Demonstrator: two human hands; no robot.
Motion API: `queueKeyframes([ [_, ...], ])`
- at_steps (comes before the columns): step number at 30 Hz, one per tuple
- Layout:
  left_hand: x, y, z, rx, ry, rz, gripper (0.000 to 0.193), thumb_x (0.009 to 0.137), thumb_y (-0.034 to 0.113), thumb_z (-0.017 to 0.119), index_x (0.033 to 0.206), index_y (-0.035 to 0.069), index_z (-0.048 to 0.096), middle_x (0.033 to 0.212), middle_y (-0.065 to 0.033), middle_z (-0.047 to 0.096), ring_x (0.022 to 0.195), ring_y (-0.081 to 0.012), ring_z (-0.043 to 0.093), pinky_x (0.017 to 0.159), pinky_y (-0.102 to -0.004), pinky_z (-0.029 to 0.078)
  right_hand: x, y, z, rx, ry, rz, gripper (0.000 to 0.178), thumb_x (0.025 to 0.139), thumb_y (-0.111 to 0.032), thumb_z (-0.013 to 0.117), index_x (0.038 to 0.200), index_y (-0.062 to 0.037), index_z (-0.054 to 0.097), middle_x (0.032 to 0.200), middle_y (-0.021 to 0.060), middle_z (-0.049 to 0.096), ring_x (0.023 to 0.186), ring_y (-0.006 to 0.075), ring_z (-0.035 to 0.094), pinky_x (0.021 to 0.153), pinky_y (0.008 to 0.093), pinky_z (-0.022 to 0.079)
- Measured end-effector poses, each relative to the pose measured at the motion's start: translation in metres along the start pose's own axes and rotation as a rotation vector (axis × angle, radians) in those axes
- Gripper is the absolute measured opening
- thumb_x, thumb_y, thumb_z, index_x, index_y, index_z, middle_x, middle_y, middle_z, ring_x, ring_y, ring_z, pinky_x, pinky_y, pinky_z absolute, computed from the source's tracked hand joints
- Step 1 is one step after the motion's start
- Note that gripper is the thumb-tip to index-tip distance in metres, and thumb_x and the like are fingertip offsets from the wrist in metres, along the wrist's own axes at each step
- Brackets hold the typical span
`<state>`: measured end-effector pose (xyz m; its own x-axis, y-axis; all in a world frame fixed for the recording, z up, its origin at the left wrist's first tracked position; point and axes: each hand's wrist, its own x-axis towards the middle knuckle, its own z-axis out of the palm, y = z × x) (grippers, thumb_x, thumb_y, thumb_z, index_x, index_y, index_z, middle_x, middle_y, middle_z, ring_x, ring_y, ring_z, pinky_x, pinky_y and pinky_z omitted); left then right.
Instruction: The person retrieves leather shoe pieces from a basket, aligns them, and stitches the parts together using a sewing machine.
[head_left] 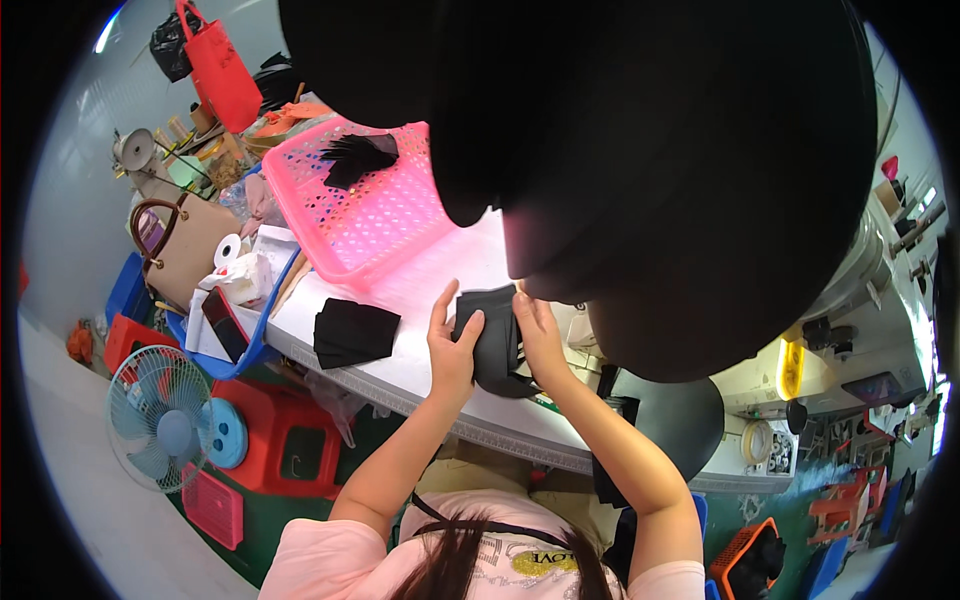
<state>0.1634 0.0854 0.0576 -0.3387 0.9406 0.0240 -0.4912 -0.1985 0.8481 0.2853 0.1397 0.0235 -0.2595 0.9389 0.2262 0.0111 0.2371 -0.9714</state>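
Observation:
Between my two hands is a stack of dark grey-black fabric pieces (492, 345), held above the white table. My left hand (453, 342) grips its left side, thumb across the top. My right hand (540, 342) closes on the right edge. The layers' edges show at the right side; what kind of pieces they are I cannot tell. A separate pile of black fabric pieces (356, 332) lies flat on the table to the left of my left hand.
A pink perforated basket (345, 270) with black fabric in it stands far left. A large dark shape (680, 180) hides the upper middle and right. Left are a blue tray (262, 322), a beige handbag (200, 245), a fan (175, 430) and a red stool (285, 470).

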Motion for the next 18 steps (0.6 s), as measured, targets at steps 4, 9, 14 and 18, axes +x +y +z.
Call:
queueKeyframes([
  [4,0.001,0.014,-0.001,-0.251,-0.167,-0.07,0.06,0.084,0.002,0.056,0.138,0.01,0.03,0.107,-0.0127,0.057,0.091,-0.0154,0.058,0.079,-0.0265,0.05,-0.009,-0.022,-0.012,-0.059,0.153,-0.032,0.049,0.096,-0.035,0.039,0.13,0.0003,0.037,0.128,0.0093,0.043,0.121,0.0168,0.037,0.102,0.0264,0.024],
  [9,-0.001,0.005,-0.006,-0.314,-0.194,-0.142,0.055,0.085,0.003,0.056,0.135,0.006,0.032,0.106,-0.0126,0.057,0.094,-0.0165,0.059,0.081,-0.0283,0.05,-0.013,-0.036,-0.018,-0.038,0.064,-0.001,0.031,0.089,-0.02,0.047,0.109,0.003,0.054,0.103,0.0108,0.057,0.097,0.0173,0.052,0.089,0.0289,0.039],
  [14,0.001,-0.01,-0.008,-0.145,-0.006,-0.081,0.036,0.087,0.005,0.053,0.122,0.002,0.043,0.091,-0.0096,0.062,0.083,-0.0138,0.061,0.075,-0.0258,0.051,-0.025,-0.068,-0.005,-0.087,-0.21,0.141,0.04,0.09,-0.033,0.053,0.103,0.0049,0.054,0.09,0.0081,0.059,0.084,0.0104,0.053,0.077,0.0285,0.044],
  [18,-0.009,-0.005,0.007,0.019,0.143,-0.037,0.026,0.09,0.01,0.051,0.114,0.001,0.047,0.087,-0.0082,0.063,0.072,-0.0098,0.057,0.066,-0.0218,0.046,-0.035,-0.075,-0.004,-0.184,-0.218,0.03,0.065,0.075,-0.041,0.069,0.114,0.0057,0.047,0.101,0.0165,0.059,0.091,0.0206,0.059,0.078,0.0278,0.046],
])
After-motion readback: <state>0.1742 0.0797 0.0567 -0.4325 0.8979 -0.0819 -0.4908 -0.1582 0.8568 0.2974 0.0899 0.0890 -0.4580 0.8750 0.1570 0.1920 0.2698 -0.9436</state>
